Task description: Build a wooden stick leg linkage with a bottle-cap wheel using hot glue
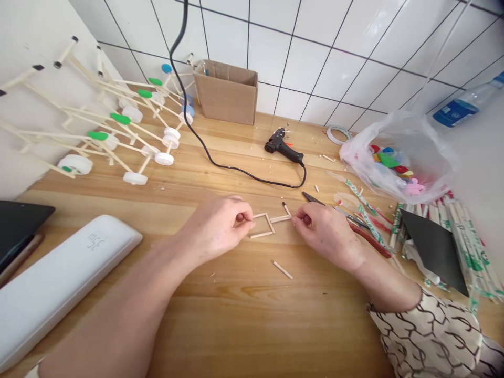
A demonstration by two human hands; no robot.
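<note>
**One small stick frame (270, 223) between left hand (220, 224) and right hand (331, 232)**

A wooden table (236, 325) spreads beneath both hands, with a white tiled wall (315, 58) beyond them. Left of and beyond the left hand stands a group of stick models (120, 118) with white wheels and green pieces. Nearer, left of the left forearm, lies a long white block (71, 289). Past the right hand and to its right sits a clear plastic bag (353, 151) of coloured bits (388, 160). Farther right of that hand are wrapped stick packs (468, 247), a black sheet (435, 249) lying beside them. A cardboard box (226, 100) stands straight beyond the left hand, against the wall.

The left hand is closed, thumb and forefinger pinching the frame's near-left end. The right hand is closed too, its fingertips pinching at the far end of the frame's stem, where a short crosspiece shows a black tip; the fingers hide the exact hold.

A black glue gun (285, 147) lies beyond the gap between the hands, its black cord (236, 169) looping past the left one. A red-handled tool (370, 239) rests partly behind the right hand. Beyond that hand lies a tape roll (329, 135). Smallest, one loose stick (282, 269) lies nearer the body, between the two hands.
</note>
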